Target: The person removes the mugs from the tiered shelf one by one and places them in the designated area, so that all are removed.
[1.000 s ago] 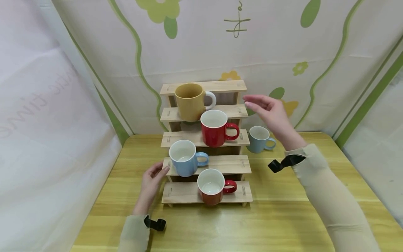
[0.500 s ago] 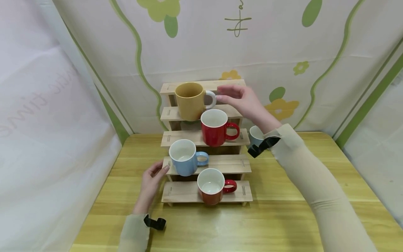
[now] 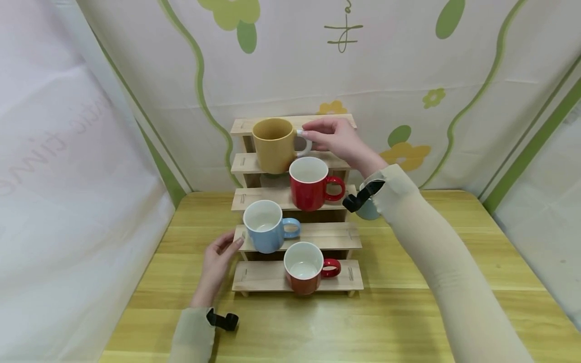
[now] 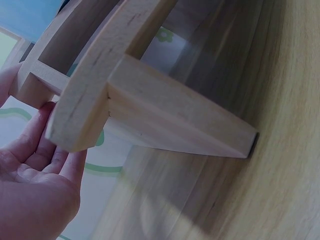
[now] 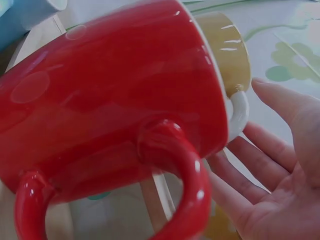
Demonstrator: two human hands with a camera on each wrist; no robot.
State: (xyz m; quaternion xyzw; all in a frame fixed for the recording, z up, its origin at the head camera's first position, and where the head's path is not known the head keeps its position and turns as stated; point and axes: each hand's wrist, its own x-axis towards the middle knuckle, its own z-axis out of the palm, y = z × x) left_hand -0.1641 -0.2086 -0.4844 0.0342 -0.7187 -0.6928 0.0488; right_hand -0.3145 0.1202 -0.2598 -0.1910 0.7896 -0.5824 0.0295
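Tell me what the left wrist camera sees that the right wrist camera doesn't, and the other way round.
Only the left wrist view shows the left hand, gripping a shelf end, and a rack leg standing on the wooden table.

Only the right wrist view shows the red mug, the yellow mug behind it, and the right hand beside its white handle.

Both show parts of the wooden rack, patterned cloth and something light blue at upper left, cut off by the frame.

Flowered curtain (image 3: 290, 75) behind a yellowish table (image 3: 317, 330) — faint lettering (image 3: 52, 143) at left, perhaps mirrored.
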